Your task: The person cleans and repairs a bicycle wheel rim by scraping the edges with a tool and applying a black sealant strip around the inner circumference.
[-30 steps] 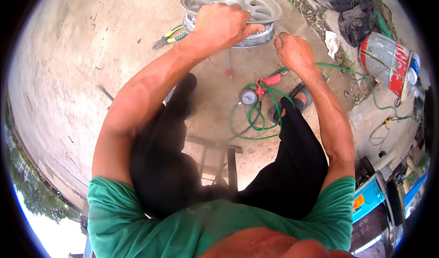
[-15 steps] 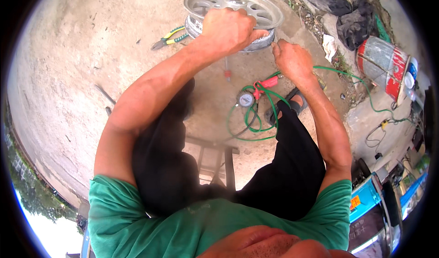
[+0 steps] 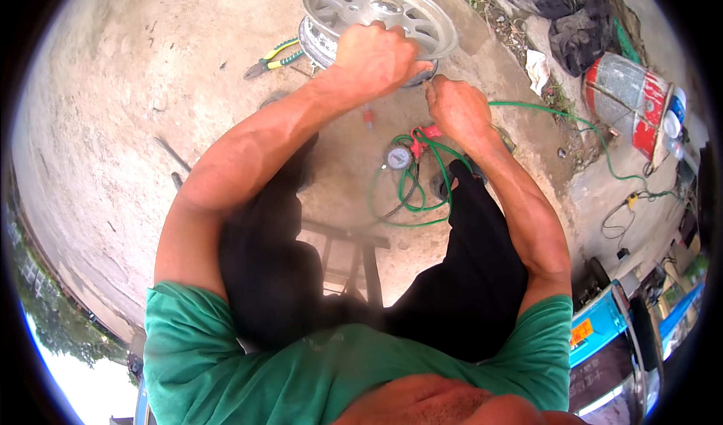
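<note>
A silver alloy wheel rim (image 3: 440,39) without a tyre stands at the far middle, tilted, spokes upward. My left hand (image 3: 375,60) is closed in a fist over its near edge, thumb pointing right. Whatever that fist holds is hidden beneath it. Just right of it, near the rim's lower edge, my right hand (image 3: 458,109) is closed with its thumb and forefinger together; its contents cannot be made out. A small red-tipped thing (image 3: 367,116) shows on the ground below my left wrist. Below my right hand lies a round pressure gauge (image 3: 398,158) with a red body and green hose (image 3: 422,218).
Pliers with yellow-green handles (image 3: 273,57) lie left of the rim. A wooden stool frame (image 3: 346,237) stands between my legs. To the right are a dented red-and-grey drum (image 3: 629,103), dark cloth (image 3: 580,37) and a white rag (image 3: 537,71). The green hose runs right.
My right hand has moved left, closer to my left hand, and now covers part of the red gauge body. My left fist stays at the rim. The whole view has shifted slightly.
</note>
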A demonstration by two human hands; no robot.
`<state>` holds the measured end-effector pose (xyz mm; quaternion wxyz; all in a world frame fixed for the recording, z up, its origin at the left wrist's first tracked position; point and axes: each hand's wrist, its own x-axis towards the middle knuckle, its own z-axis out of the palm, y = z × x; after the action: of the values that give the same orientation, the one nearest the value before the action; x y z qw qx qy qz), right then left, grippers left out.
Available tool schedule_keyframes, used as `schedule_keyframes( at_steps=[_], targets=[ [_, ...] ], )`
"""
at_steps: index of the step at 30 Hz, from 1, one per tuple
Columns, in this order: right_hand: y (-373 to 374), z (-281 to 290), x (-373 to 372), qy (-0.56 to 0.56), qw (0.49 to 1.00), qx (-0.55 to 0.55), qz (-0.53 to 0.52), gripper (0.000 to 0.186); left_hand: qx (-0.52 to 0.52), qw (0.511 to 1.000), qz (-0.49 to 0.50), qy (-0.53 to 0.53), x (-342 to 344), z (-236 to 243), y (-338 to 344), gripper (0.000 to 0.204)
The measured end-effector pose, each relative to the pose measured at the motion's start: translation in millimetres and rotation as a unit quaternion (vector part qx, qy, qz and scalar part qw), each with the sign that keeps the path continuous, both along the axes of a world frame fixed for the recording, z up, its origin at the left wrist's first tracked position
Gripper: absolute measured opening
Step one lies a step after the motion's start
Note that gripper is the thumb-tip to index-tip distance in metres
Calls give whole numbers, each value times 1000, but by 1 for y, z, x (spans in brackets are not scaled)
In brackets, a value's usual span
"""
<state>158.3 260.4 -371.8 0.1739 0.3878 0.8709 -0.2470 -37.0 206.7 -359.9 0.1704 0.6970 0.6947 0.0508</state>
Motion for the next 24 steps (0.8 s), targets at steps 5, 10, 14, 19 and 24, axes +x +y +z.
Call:
schedule_keyframes(
  at_steps=[5, 10, 14, 19, 24],
  targets=[
    [-10, 12, -8, 74, 997, -23, -9, 33, -32, 999, 36, -7, 7, 9, 6, 54],
    [-23, 17, -25, 79, 996, -47, 6, 37, -7, 997, 81, -13, -8, 15, 22, 55],
    [21, 14, 2, 48, 994, 0, -96, 42, 31, 994, 98, -29, -23, 15, 20, 56],
    [53, -4, 0, 11, 994, 45, -97, 42, -16, 994, 101, -47, -15, 15, 15, 57],
    [39, -1, -8, 16, 996, 56, -61, 41, 4, 994, 98, -49, -18, 19, 16, 56]
  ],
)
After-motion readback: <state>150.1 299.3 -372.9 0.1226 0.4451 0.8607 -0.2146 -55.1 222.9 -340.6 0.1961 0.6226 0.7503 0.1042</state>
